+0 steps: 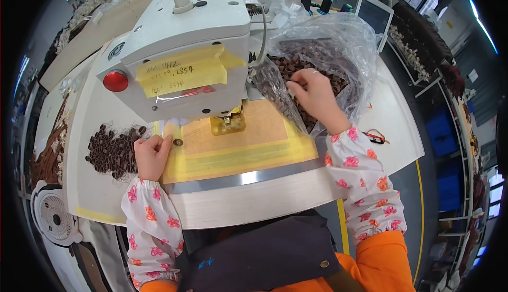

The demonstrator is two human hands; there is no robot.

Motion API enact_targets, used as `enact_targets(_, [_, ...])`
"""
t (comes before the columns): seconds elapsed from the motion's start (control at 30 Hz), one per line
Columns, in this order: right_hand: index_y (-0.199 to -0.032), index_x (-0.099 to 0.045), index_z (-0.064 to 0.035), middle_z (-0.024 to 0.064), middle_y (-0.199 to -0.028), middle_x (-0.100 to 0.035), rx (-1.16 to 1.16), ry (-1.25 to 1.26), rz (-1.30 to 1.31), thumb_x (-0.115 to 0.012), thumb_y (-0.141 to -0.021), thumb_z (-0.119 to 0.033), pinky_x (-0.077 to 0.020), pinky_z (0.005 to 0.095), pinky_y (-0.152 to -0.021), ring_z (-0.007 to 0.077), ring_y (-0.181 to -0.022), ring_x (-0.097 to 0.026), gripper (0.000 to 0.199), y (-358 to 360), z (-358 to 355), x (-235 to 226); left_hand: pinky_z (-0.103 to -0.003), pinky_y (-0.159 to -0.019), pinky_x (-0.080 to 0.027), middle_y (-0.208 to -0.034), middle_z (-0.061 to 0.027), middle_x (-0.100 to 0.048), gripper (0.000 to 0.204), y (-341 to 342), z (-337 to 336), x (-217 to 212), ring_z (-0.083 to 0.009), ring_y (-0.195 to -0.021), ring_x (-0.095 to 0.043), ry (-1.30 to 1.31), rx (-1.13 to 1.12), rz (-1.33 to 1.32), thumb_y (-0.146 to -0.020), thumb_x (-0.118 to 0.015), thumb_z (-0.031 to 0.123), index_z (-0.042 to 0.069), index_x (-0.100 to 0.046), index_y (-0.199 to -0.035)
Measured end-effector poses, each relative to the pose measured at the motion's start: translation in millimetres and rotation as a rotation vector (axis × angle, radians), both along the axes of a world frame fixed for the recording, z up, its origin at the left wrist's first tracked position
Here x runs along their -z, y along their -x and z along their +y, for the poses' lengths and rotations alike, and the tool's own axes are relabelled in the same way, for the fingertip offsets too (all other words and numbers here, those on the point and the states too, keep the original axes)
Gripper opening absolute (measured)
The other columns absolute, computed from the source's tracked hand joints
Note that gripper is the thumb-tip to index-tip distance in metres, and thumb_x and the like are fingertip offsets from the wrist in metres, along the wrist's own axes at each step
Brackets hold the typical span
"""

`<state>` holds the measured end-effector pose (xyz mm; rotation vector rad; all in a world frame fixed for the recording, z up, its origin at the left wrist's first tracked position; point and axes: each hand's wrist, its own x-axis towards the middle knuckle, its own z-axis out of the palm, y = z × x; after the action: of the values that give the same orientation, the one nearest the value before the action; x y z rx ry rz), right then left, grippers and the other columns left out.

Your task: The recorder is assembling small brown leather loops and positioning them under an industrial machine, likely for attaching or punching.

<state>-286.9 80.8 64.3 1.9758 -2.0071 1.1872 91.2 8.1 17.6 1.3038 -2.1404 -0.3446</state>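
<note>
My left hand (pixel 152 157) rests on the yellow-taped work plate's left edge with its fingers curled closed; what they hold, if anything, is hidden. Just right of its thumb lies a small brown loop (pixel 178 142). To its left is a heap of dark brown loops (pixel 114 152) with loose thread ends. My right hand (pixel 316 96) is pinched closed above a clear plastic bag (pixel 360 43) full of brown fabric pieces (pixel 336 83); anything between its fingertips is too small to make out. Between my hands is the sewing machine's yellow presser plate (pixel 227 124).
The white sewing machine head (pixel 185 33), with a red button (pixel 115 81) and yellow tape, stands over the middle of the table. Small red-and-black thread snips (pixel 374 136) lie at the right. A white fan (pixel 54 217) sits at the lower left, and thread cones (pixel 325 5) stand behind.
</note>
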Motion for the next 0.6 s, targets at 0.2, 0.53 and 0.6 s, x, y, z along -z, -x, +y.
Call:
enact_targets(0.2, [-0.101,-0.059,-0.0014,0.0235,-0.099,-0.061,0.582,-0.369,0.246,-0.059,-0.082,-0.038,-0.0451,0.0438,-0.080,0.0375,-0.095,-0.058,0.041,103,0,12,-0.031,-0.071,-0.032,-0.047,-0.0020,-0.046,0.030,1,-4,6,-0.0189,-0.046,-0.036,-0.008,-0.029,0.046,-0.080,-0.066,0.022,0.006,-0.055,-0.057])
enact_targets(0.53, [-0.124,-0.050,-0.0067,0.0221,-0.116,-0.056,0.480,-0.365,-0.076,-0.057,-0.077,-0.058,-0.0404,0.0421,-0.092,0.0383,-0.109,-0.053,0.070,90,-16,1,-0.033,-0.066,-0.034,-0.046,-0.0053,-0.047,0.034,6,-4,5,-0.0236,-0.043,-0.041,0.066,-0.026,0.067,-0.077,-0.067,0.023,0.005,-0.052,-0.053])
enact_targets(0.6, [-0.125,-0.050,-0.0090,0.0242,-0.115,-0.054,0.514,-0.344,-0.022,-0.058,-0.074,-0.060,-0.0407,0.0457,-0.090,0.0413,-0.107,-0.051,0.072,66,-18,5,-0.034,-0.064,-0.035,-0.045,-0.0079,-0.046,0.036,8,-6,9,-0.0260,-0.043,-0.041,0.098,-0.025,0.070,-0.076,-0.068,0.024,0.004,-0.050,-0.052])
